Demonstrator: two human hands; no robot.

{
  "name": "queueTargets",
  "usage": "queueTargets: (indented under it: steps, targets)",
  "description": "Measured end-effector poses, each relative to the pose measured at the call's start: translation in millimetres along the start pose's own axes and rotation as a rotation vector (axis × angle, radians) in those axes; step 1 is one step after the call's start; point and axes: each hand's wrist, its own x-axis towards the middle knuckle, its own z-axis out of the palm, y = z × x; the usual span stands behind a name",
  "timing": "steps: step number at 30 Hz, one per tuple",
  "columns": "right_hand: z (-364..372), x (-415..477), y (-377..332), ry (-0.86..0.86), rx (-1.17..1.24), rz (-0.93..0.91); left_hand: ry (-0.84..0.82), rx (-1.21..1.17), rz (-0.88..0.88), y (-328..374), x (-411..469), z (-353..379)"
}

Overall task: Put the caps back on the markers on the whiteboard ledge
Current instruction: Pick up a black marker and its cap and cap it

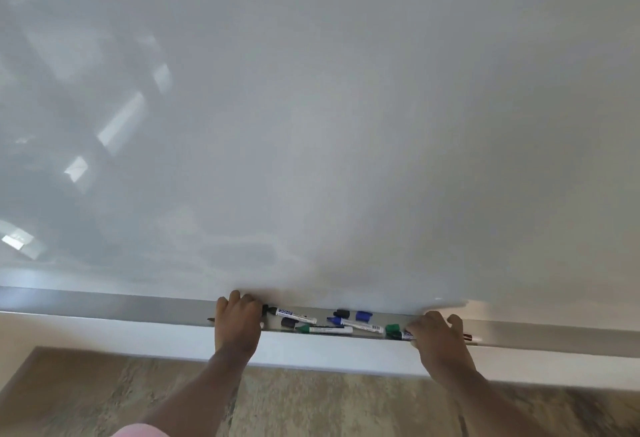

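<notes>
Along the bottom of the whiteboard runs a grey metal ledge (104, 305) with several markers on it. My left hand (238, 320) curls over the ledge and closes on the end of a black-tipped marker (294, 314) with a blue label. To its right lie an uncapped green marker (323, 329) and an uncapped blue marker (356, 324). Loose caps sit among them: a black cap (343, 313), a blue cap (363, 315), a dark cap (289, 323) and a green cap (392, 328). My right hand (438, 334) pinches a dark-tipped marker (404, 335) beside the green cap.
The glossy whiteboard (311, 125) fills the view above the ledge. A reddish marker end (468, 336) sticks out right of my right hand, and a dark tip (210, 319) shows left of my left hand. A white wall strip (329, 350) and patterned floor (86, 395) lie below.
</notes>
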Motion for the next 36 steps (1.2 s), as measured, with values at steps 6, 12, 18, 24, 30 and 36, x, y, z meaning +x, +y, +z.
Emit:
queueTargets:
  steps: [6, 12, 18, 24, 30, 36]
  targets:
    - [0, 2, 6, -0.024, -0.045, -0.029, -0.037, -0.018, 0.095, -2, 0, -10]
    - [1, -2, 11, 0.092, 0.036, -0.04, 0.055, -0.293, 0.042, -4, -3, -31]
    - [-17, -20, 1, 0.259, 0.168, -0.062, 0.097, -0.595, -0.005, 3, -18, -40]
    - [-41, -34, -22, 0.326, 0.376, -0.101, 0.063, -0.74, -0.048, 10, -23, -38]
    - [-84, -41, -56, 0.36, 0.583, -0.266, -0.074, -1.281, -0.02, 36, -41, -78]
    - [-119, -52, -75, 0.403, 0.577, -0.348, -0.165, -1.655, 0.058, 59, -63, -111]
